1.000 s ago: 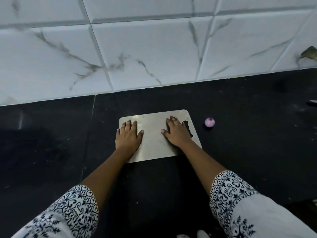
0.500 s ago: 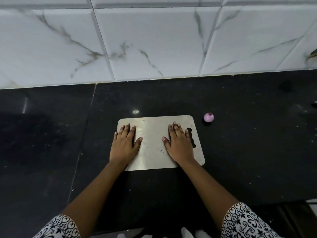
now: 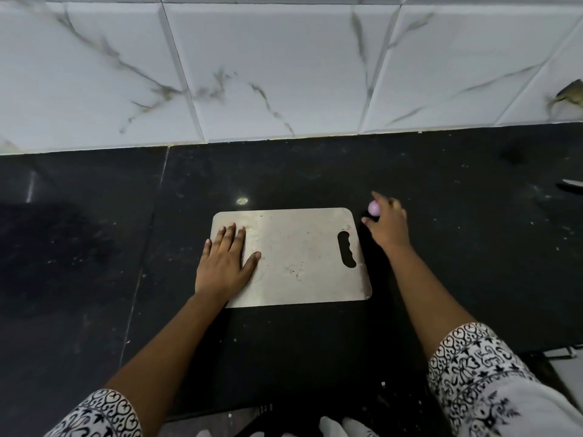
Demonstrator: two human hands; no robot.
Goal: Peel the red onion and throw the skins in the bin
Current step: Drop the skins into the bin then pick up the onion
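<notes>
Onion (image 3: 373, 208), small, light and round, sits on the worktop (image 3: 473, 247) just off the board's (image 3: 299, 257) far right corner; it rolls easily, so cup it. Your right hand (image 3: 387, 227) spreads around it, not yet closed; left hand (image 3: 224, 263) lies flat, empty.

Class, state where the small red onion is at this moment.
In the head view, the small red onion sits on the black countertop, just beyond the far right corner of the metal cutting board, at the fingertips of the right hand.
</notes>
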